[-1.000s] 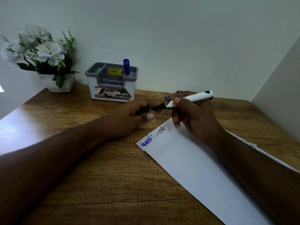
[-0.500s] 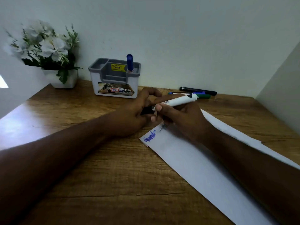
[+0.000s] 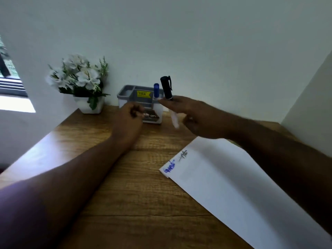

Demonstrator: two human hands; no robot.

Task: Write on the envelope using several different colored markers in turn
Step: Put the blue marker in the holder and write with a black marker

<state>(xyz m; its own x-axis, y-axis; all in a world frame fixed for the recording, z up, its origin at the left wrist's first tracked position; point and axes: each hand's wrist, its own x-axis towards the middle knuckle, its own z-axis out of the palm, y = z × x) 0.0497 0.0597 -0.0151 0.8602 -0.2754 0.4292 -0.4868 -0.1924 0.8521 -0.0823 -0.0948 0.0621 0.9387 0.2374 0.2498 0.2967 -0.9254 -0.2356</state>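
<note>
Head view: the right hand [image 3: 195,116] is raised above the wooden desk [image 3: 115,177] at about one o'clock from centre, its fingers closed around a white marker [image 3: 169,101] with a black cap. The marker stands nearly upright, cap at twelve o'clock, its lower barrel blurred. The left hand [image 3: 130,119] is at about eleven o'clock, curled loosely into a fist; whether it holds anything cannot be told. Behind both hands, against the wall, a grey organiser [image 3: 136,95] holds a blue-capped marker [image 3: 156,90] upright. White flowers in a pot [image 3: 80,81] stand at its nine o'clock. The white envelope [image 3: 230,180] lies flat on the desk at four o'clock, running diagonally, with blue and black scribbles near its upper left corner
</note>
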